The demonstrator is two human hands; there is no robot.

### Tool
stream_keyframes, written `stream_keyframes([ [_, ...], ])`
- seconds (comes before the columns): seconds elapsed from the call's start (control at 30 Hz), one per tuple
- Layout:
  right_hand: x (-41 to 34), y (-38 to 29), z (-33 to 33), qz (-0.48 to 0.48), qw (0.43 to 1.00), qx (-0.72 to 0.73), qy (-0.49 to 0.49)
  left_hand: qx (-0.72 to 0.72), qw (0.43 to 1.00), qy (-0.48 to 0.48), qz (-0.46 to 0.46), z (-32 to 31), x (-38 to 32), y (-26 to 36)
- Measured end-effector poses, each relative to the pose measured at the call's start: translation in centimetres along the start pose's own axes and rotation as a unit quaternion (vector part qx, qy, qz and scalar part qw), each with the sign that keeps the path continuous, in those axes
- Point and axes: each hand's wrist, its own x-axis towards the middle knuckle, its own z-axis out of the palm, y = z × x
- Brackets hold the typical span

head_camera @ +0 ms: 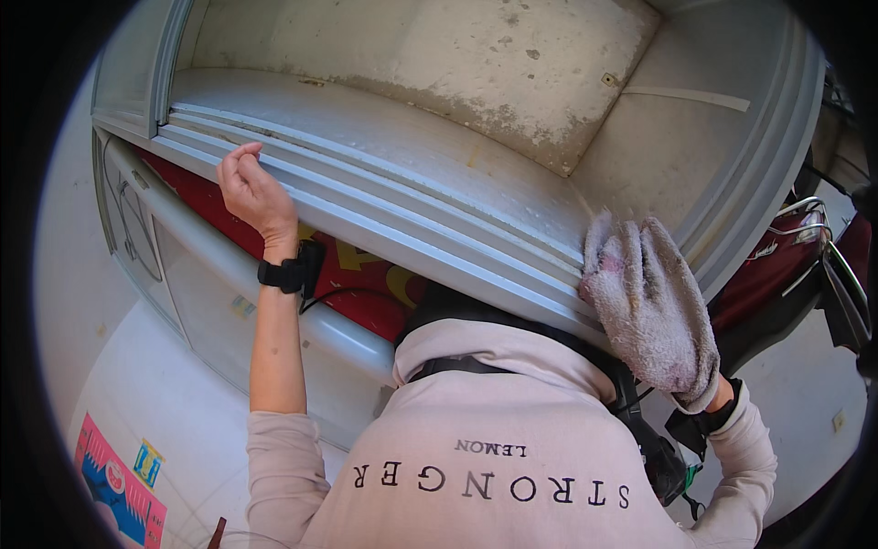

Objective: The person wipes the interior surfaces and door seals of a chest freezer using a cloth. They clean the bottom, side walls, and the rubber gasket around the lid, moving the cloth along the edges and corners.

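My left hand (254,192) is raised over the front edge of an aluminium-framed cabinet, fingers curled in, with nothing seen in it. Below it run the parallel grooves of a sliding-door track (384,189). A worn, greyish terry cloth (648,309) covers my right hand, leaving mainly the wrist (724,396) in sight. The cloth follows the shape of the fingers and lies at the right end of the track, by the cabinet's corner. Inside the cabinet, the pale floor panel (411,130) meets a stained, peeling board (494,62).
A framed sliding panel (130,75) stands at the cabinet's left end. Under the track is a red panel with yellow lettering (357,274). A dark red vehicle part with chrome bars (775,261) is close on the right. A pink and blue poster (120,487) shows at lower left.
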Motion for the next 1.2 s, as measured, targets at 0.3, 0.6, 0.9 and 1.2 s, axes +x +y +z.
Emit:
stream_keyframes([
  [0.3,4.3,-0.9,-4.2,0.043,0.408,0.902,0.136,-0.034,0.999,-0.001,0.015,0.0,-0.1,-0.5],
  [0.6,7.1,-0.9,-4.4,-0.024,0.652,0.757,0.037,-0.058,0.998,0.014,0.014,0.1,-0.2,-0.2],
  [0.9,7.8,0.2,-5.6,-0.016,0.616,0.776,0.133,-0.051,0.999,-0.005,-0.010,-0.2,-0.3,0.2],
  [1.2,13.8,-0.4,-7.9,-0.061,0.443,0.884,0.138,-0.107,0.994,0.015,-0.006,0.0,-0.3,0.4],
])
